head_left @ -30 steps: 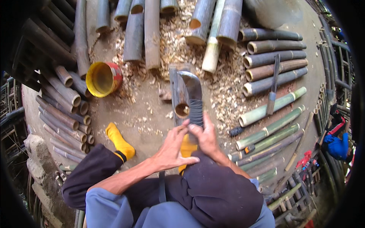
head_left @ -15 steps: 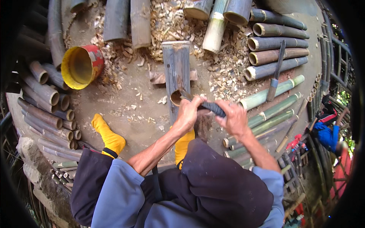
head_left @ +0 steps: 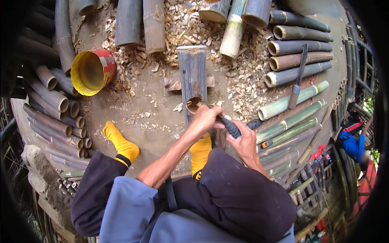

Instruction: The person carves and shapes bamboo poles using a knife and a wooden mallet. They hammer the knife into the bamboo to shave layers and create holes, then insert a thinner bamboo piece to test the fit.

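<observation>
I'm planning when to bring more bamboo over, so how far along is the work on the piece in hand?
Done: pale chips cover the ground, and cut bamboo tubes lie in rows. In hand: the left hand and right hand grip a dark-handled tool at the near open end of the bamboo section, which rests on a wooden block. Left: what remains on this piece cannot be told; a knife lies unused on the tubes.
</observation>
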A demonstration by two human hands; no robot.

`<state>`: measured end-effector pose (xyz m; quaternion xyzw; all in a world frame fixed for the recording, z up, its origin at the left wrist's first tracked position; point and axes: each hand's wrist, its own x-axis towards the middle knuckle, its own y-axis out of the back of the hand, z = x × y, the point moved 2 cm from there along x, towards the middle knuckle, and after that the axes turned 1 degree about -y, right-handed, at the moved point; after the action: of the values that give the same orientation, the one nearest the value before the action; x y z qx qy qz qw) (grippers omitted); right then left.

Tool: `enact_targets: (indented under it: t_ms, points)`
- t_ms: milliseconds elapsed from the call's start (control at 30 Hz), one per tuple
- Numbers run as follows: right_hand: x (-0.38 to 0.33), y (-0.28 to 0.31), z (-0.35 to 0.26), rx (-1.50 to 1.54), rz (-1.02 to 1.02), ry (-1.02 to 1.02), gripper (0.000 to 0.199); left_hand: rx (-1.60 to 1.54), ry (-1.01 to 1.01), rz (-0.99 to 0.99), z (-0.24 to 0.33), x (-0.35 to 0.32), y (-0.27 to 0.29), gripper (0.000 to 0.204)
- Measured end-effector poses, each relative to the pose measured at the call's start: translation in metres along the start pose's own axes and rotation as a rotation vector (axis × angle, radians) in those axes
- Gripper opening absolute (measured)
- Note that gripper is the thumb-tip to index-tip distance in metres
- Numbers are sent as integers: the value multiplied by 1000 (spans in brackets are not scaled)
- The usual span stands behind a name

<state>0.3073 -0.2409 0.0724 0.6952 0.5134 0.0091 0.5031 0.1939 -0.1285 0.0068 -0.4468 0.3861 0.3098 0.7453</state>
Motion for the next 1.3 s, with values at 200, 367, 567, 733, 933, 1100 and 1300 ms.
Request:
enact_targets:
  t_ms: [200,367,567,733,933,1100,1300]
  points:
    - [46,43,-59,-519,-279,133,29,-533,-23,-87,-4,-4,8,26]
    - [82,43,-89,-859,-126,738,18,-1077,-211,-349,-11,-7,12,29]
    - [147,51,-85,-991,-391,1245,13,-1609,-253,-508,-33,14,-37,28]
    - [174,36,-47,-787,-707,926,16,-1449,-35,60,-17,3,-47,20]
    - [135,22,-4,-498,-789,493,9,-1006,128,204,-16,-9,-33,25]
    - [55,-8,7,-202,-776,15,22,-394,305,107,-15,-21,0,29]
    - [-18,-69,-29,188,-577,-225,34,229,441,58,7,-24,36,25]
